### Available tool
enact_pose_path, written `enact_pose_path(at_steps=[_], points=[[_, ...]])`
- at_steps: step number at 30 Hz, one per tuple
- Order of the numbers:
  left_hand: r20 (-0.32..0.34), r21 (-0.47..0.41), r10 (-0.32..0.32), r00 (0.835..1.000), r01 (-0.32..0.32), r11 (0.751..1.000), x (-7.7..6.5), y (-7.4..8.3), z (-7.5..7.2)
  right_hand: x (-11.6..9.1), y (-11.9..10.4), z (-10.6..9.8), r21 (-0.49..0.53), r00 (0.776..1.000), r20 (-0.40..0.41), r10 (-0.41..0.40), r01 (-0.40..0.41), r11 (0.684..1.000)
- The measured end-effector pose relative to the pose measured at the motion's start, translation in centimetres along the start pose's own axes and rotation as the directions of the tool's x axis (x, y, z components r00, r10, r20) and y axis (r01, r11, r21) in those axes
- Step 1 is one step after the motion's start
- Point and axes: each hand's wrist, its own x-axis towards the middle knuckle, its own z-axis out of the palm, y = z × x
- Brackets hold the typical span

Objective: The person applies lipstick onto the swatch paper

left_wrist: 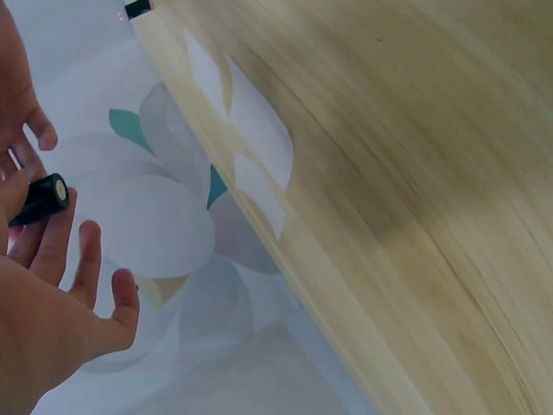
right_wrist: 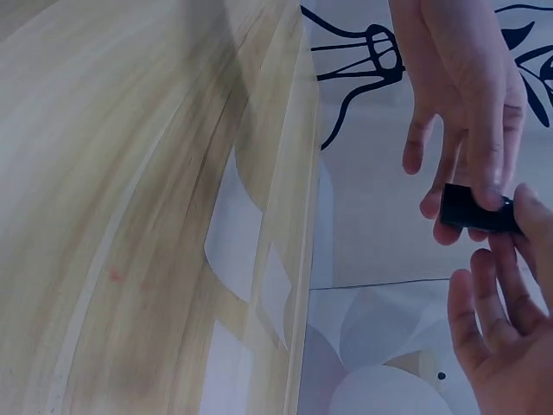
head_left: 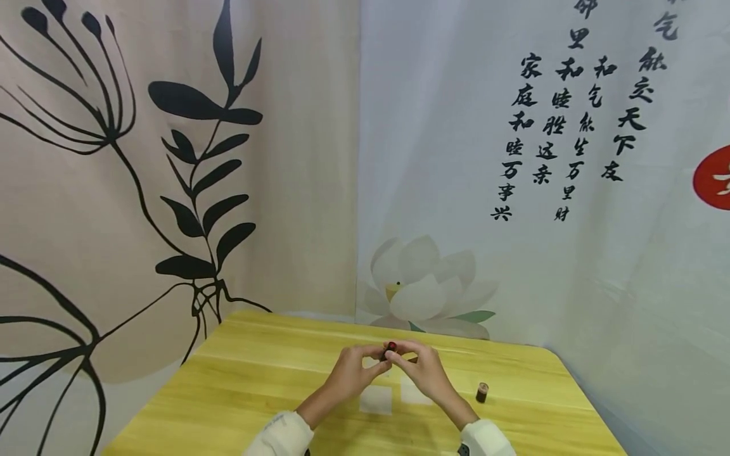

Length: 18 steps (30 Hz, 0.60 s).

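Note:
Both hands meet above the table and hold one small black cylinder (head_left: 389, 350) with a red end. My left hand (head_left: 349, 373) pinches it from the left, its fingers around the dark side. From the right, my right hand (head_left: 424, 370) grips the same piece between thumb and fingers. In the left wrist view a pale round face shows on one end of the black cylinder (left_wrist: 45, 199). The right wrist view shows its dark side (right_wrist: 473, 210) between the fingertips of the two hands. Below the hands lie white paper pieces (head_left: 376, 400).
A second small dark cylinder with a lighter top (head_left: 481, 392) stands on the table right of my right hand. The yellow wood-grain table (head_left: 256, 373) ends at a back edge before a printed curtain (head_left: 308, 190).

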Motion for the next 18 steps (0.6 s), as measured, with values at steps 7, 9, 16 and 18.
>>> enact_pose_path(at_steps=[7, 9, 16, 18], points=[[0.016, 0.017, 0.023, 1.0, -0.024, 1.0, 0.7, 0.0, -0.4, 1.2, 2.4, 0.3, -0.039, 0.996, -0.081, -0.032, 0.029, 0.999], [-0.002, 0.03, 0.028, 1.0, -0.028, 0.999, 1.0, 0.1, -0.4, 1.5, 2.7, 0.2, -0.045, 0.994, -0.095, -0.047, 0.043, 0.998], [-0.051, 0.04, 0.037, 0.998, -0.035, 0.999, 0.9, 0.1, -0.1, 1.5, 2.8, 0.7, -0.077, 0.981, -0.19, -0.022, 0.007, 0.997], [-0.062, 0.047, 0.048, 0.997, -0.045, 0.998, 0.7, 0.0, 0.1, 1.3, 2.8, 0.9, -0.082, 0.979, -0.203, 0.0, -0.017, 0.996]])
